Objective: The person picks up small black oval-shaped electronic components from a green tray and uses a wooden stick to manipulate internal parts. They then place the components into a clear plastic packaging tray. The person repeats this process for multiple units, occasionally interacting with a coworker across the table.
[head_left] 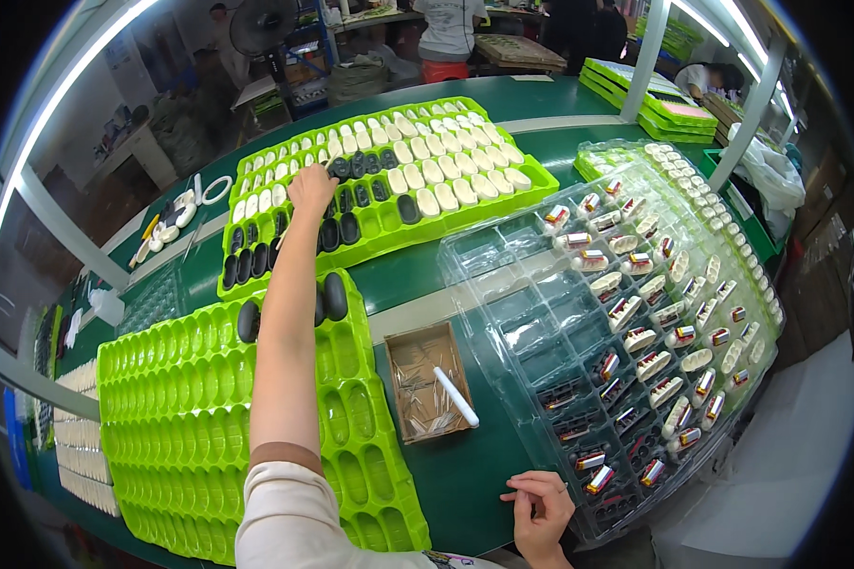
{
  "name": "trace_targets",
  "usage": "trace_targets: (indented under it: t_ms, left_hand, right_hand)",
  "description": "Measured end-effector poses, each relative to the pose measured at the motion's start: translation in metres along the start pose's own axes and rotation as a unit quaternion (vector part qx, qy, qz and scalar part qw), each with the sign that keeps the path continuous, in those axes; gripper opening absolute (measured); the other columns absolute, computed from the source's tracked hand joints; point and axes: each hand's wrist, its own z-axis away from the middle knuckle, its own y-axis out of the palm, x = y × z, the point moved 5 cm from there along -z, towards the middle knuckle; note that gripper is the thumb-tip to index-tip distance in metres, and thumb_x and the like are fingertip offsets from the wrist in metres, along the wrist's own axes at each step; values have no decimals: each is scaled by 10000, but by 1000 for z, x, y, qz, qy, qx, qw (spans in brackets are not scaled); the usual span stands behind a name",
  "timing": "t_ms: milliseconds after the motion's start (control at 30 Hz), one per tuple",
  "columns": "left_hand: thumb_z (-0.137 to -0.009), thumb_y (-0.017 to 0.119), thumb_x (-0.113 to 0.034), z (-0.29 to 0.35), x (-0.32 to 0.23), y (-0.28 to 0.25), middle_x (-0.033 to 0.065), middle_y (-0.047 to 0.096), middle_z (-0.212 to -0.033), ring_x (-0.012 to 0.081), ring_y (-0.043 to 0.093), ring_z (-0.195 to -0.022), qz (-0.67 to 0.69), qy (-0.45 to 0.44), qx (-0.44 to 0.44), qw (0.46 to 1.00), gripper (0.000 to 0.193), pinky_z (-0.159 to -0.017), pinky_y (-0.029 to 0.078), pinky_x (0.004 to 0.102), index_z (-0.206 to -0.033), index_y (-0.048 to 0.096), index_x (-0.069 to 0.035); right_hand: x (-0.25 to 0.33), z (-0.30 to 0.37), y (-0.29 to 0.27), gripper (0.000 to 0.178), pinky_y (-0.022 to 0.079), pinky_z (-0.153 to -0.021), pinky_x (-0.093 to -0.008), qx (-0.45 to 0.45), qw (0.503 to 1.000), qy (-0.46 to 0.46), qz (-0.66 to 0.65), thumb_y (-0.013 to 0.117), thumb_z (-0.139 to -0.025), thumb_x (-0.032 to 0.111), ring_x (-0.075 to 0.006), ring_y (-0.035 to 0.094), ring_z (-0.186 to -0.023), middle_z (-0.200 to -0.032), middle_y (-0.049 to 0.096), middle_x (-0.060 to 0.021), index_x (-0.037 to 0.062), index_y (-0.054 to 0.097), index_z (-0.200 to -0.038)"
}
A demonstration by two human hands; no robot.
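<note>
My left hand (311, 189) reaches far forward over a lime green tray (531, 178) of white and black oval shells; its fingers close on a black oval shell at the tray's middle. My right hand (541, 513) rests at the near table edge, fingers loosely curled and holding nothing, touching the corner of a clear plastic blister tray (503, 275) that holds several small red and white parts (636, 337). A mostly bare lime green tray (190, 398) lies under my left forearm, with two black oval shells (334, 296) in its far row.
A small brown cardboard box (429, 379) with thin metal pins and a white rod (455, 396) sits between the trays. White rings and small tools (176, 218) lie at far left. Stacked green trays (655, 104) and other people stand at the back.
</note>
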Motion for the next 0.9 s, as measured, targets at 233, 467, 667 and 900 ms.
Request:
trace_targets:
  t_ms: [233, 467, 667, 900]
  left_hand:
    - [-707, 632, -237, 18, -8, -46, 148, 628, -766, 324, 603, -737, 11, 72, -68, 995, 187, -633, 476, 394, -787, 654, -69]
    - [-706, 656, -170, 241, -119, -157, 91, 582, -651, 246, 563, -574, 217, 371, 88, 899, 97, -517, 438, 318, -758, 644, -89]
    - [-659, 697, -172, 395, -150, -203, 20, 556, -589, 201, 549, -457, 324, 493, 216, 778, 170, -386, 418, 282, -785, 619, -89]
    - [-676, 694, -142, 391, -196, -185, 65, 571, -662, 232, 565, -611, 406, 444, 325, 730, 151, -548, 439, 308, -789, 624, -71]
  right_hand:
    - [4, -1, 2, 191, 562, -592, -257, 4, 1000, 4, -19, 511, -740, -96, -192, 597, -761, -934, 527, -151, -47, 539, -922]
    - [-5, -13, 7, 518, 458, -855, -400, 43, 919, 174, -353, 509, -833, 58, -298, 476, -1083, -1223, 404, -201, 32, 266, -1290]
    - [23, -1, -3, 501, 456, -868, -386, 3, 811, 219, -542, 497, -854, 58, -300, 485, -1080, -1211, 423, -192, 106, 252, -1288]
    - [19, 19, -44, 453, 477, -845, -375, -37, 822, 199, -532, 467, -868, 63, -273, 529, -1012, -1150, 458, -172, 125, 268, -1271]
